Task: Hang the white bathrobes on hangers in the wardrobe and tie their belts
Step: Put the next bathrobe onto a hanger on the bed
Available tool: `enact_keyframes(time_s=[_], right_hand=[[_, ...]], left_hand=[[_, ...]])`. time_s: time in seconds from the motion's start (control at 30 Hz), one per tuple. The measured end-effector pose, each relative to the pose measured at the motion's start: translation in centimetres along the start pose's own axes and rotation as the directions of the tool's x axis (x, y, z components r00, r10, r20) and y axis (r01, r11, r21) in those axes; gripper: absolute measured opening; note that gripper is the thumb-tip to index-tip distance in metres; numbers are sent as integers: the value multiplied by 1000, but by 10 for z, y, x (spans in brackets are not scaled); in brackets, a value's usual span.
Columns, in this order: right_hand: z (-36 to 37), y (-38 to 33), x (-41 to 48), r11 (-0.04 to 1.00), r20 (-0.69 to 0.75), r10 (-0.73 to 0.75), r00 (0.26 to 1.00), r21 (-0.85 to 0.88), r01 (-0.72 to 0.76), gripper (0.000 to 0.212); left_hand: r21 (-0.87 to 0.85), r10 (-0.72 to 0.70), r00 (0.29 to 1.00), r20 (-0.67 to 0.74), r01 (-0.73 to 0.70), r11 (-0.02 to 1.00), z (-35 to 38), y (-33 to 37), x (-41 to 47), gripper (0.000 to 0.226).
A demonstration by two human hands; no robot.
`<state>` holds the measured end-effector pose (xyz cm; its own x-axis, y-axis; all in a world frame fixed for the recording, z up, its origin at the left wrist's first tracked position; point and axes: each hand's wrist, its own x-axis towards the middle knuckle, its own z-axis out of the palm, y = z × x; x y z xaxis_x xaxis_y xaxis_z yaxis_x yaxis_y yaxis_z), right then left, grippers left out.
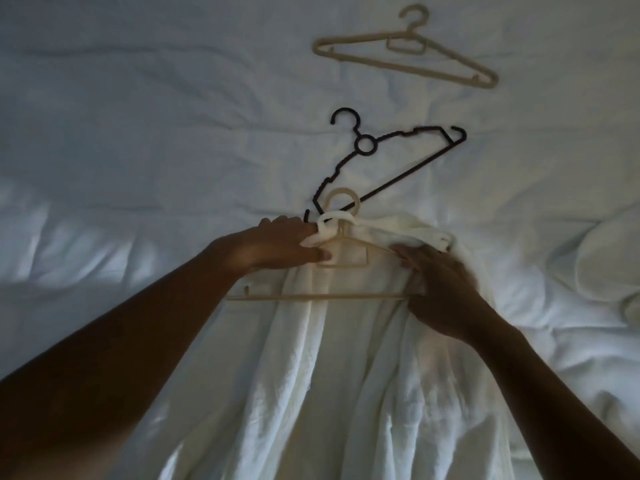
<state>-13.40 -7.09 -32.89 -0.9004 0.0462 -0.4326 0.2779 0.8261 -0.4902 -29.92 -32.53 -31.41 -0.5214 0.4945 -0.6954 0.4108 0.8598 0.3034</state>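
A white bathrobe [329, 375] lies spread on the bed, running toward me. A beige hanger [349, 251] lies on its collar end, the hook pointing away from me. My left hand [277, 245] grips the robe's collar fabric at the hanger's neck, thumb pressed near the left shoulder. My right hand [440, 289] holds the hanger's right arm together with the robe fabric there. The left end of the hanger's bottom bar sticks out bare beyond the robe. No belt can be told apart.
A black hanger [384, 161] lies on the white bed sheet [138, 133] just beyond the robe. A second beige hanger [408, 50] lies farther back. Bunched white cloth [609, 258] sits at the right edge. No wardrobe is in view.
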Motion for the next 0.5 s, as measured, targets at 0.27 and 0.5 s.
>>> enact_keyframes(time_s=[0.27, 0.5], right_hand=[[-15, 5, 5, 973, -32, 103, 994, -203, -108, 103], [-7, -26, 27, 991, 132, 77, 988, -121, -61, 103]], left_hand=[[-596, -316, 936, -153, 168, 785, 40, -101, -51, 25], [-641, -317, 939, -131, 164, 750, 106, -94, -68, 33]])
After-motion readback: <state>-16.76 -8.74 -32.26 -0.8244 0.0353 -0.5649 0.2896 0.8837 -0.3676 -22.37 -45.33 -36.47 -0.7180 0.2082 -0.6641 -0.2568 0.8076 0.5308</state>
